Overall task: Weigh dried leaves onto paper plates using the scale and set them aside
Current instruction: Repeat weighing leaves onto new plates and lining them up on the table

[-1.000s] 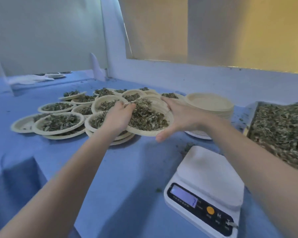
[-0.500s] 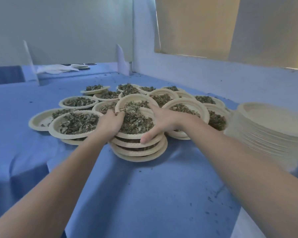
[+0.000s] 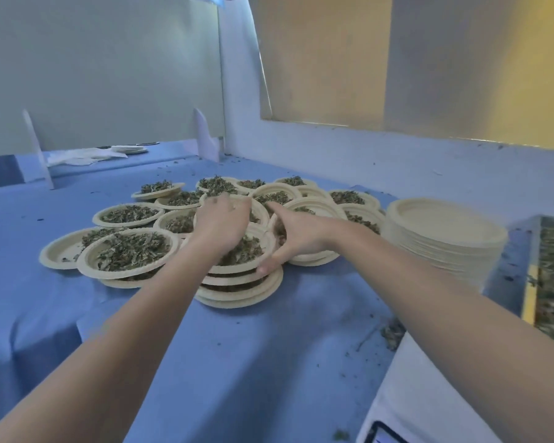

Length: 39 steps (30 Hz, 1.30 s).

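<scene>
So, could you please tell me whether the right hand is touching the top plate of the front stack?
Touching. The head view shows the right hand with its thumb against the rim of the top plate on the front stack, no gap visible.

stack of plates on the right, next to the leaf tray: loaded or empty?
Empty. The top plate of the stack of plates shows a bare cream surface with no leaves, unlike the leaf-filled plates to its left. Lower plates' contents are hidden.
</scene>
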{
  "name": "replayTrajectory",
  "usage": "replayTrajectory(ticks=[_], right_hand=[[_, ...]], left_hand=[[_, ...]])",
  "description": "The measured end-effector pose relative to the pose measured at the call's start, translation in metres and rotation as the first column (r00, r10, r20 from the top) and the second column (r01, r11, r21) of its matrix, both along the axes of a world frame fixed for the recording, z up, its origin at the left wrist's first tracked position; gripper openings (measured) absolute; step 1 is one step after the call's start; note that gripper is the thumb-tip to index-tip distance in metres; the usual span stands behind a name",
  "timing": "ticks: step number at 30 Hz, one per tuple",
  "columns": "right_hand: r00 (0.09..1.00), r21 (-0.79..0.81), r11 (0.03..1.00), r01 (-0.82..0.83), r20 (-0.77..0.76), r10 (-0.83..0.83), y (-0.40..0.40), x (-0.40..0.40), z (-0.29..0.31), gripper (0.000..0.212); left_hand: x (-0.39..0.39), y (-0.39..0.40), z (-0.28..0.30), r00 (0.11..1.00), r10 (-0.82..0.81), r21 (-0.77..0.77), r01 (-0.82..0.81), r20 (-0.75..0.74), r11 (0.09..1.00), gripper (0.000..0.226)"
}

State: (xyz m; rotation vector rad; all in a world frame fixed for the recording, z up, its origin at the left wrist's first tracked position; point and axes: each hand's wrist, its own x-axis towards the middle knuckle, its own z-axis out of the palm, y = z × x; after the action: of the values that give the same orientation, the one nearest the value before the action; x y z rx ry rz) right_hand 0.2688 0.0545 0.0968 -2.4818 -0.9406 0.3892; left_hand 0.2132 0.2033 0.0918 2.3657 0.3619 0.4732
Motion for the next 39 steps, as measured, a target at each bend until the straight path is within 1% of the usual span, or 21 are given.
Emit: replayTrajectory(ticks=[2,3,5,6,9,12,13,15,16,19,21,22,23,25,27,28,30,32,34,37,39], right_hand=[[0.998,0.017,0.999,0.029,0.052,-0.03,-0.016,-0.012,0.014,0.124],[0.996,0.047,0.998,0.042,0.073,-0.046,-0.026,-0.016,0.021,0.11],[0.986,0.092,0.994,0.063,0.15,-0.077,-0.056,-0.022,0.032,0.063],[0.98,0.093,0.993,0.077,0.175,-0.093,-0.074,-0.025,0.037,0.053],[0.965,0.056,0.981,0.183,0.181,-0.19,-0.131,-0.035,0.05,0.047],[0.938,0.057,0.952,0.302,0.159,-0.307,-0.183,-0.032,0.056,0.034],[0.928,0.044,0.941,0.335,0.16,-0.338,-0.198,-0.029,0.056,0.036],[0.893,-0.022,0.911,0.412,0.21,-0.399,-0.222,-0.019,0.053,0.062],[0.87,-0.047,0.889,0.456,0.232,-0.435,-0.231,-0.014,0.05,0.068],[0.793,0.033,0.825,0.564,0.256,-0.553,-0.25,0.001,0.036,0.057],[0.746,0.082,0.778,0.623,0.238,-0.622,-0.255,0.009,0.026,0.051],[0.731,0.089,0.759,0.645,0.218,-0.646,-0.256,0.013,0.021,0.05],[0.723,0.089,0.744,0.662,0.187,-0.665,-0.257,0.017,0.016,0.051],[0.712,0.104,0.72,0.686,0.107,-0.694,-0.257,0.023,0.008,0.05],[0.699,0.145,0.699,0.7,0.061,-0.712,-0.26,0.028,0.004,0.046],[0.693,0.162,0.693,0.703,0.062,-0.718,-0.262,0.03,0.003,0.045],[0.691,0.17,0.693,0.701,0.082,-0.719,-0.266,0.03,0.003,0.045],[0.707,0.145,0.715,0.684,0.107,-0.699,-0.267,0.028,0.005,0.046],[0.732,0.125,0.745,0.655,0.139,-0.667,-0.266,0.025,0.01,0.047],[0.746,0.146,0.762,0.631,0.157,-0.647,-0.266,0.02,0.023,0.053],[0.741,0.177,0.76,0.626,0.171,-0.65,-0.267,0.012,0.034,0.055]], left_hand=[[-0.001,-0.04,0.012,0.99,-0.128,-0.048,0.131,0.057,0.99,0.049],[-0.001,-0.061,0.017,0.979,-0.188,-0.052,0.193,0.081,0.98,0.045],[-0.001,-0.104,0.025,0.95,-0.29,-0.055,0.298,0.111,0.953,0.041],[-0.001,-0.124,0.029,0.937,-0.327,-0.061,0.335,0.12,0.94,0.04],[0.003,-0.177,0.034,0.908,-0.402,-0.075,0.411,0.116,0.908,0.042],[0.012,-0.22,0.037,0.881,-0.472,-0.053,0.474,0.045,0.879,0.043],[0.017,-0.231,0.037,0.88,-0.475,-0.071,0.476,0.023,0.877,0.042],[0.031,-0.246,0.034,0.896,-0.444,-0.045,0.443,-0.017,0.895,0.041],[0.038,-0.25,0.031,0.91,-0.413,-0.045,0.411,-0.035,0.91,0.04],[0.057,-0.256,0.022,0.94,-0.336,-0.047,0.334,-0.061,0.941,0.043],[0.067,-0.258,0.015,0.948,-0.3,-0.037,0.298,-0.106,0.954,0.048],[0.07,-0.259,0.013,0.949,-0.292,-0.053,0.288,-0.116,0.956,0.045],[0.074,-0.258,0.011,0.95,-0.29,-0.074,0.284,-0.112,0.956,0.035],[0.081,-0.252,0.009,0.958,-0.263,-0.09,0.254,-0.112,0.963,0.003],[0.084,-0.248,0.011,0.962,-0.244,-0.06,0.238,-0.125,0.969,0.005],[0.086,-0.246,0.012,0.958,-0.253,-0.041,0.25,-0.135,0.967,0.006],[0.088,-0.245,0.014,0.95,-0.276,-0.027,0.275,-0.15,0.961,0.017],[0.087,-0.245,0.016,0.941,-0.29,-0.024,0.29,-0.176,0.957,0.029],[0.085,-0.245,0.021,0.936,-0.3,-0.005,0.304,-0.182,0.953,0.034],[0.078,-0.244,0.035,0.932,-0.32,0.011,0.326,-0.171,0.945,0.031],[0.069,-0.241,0.046,0.93,-0.332,0.0,0.336,-0.156,0.942,0.017]])
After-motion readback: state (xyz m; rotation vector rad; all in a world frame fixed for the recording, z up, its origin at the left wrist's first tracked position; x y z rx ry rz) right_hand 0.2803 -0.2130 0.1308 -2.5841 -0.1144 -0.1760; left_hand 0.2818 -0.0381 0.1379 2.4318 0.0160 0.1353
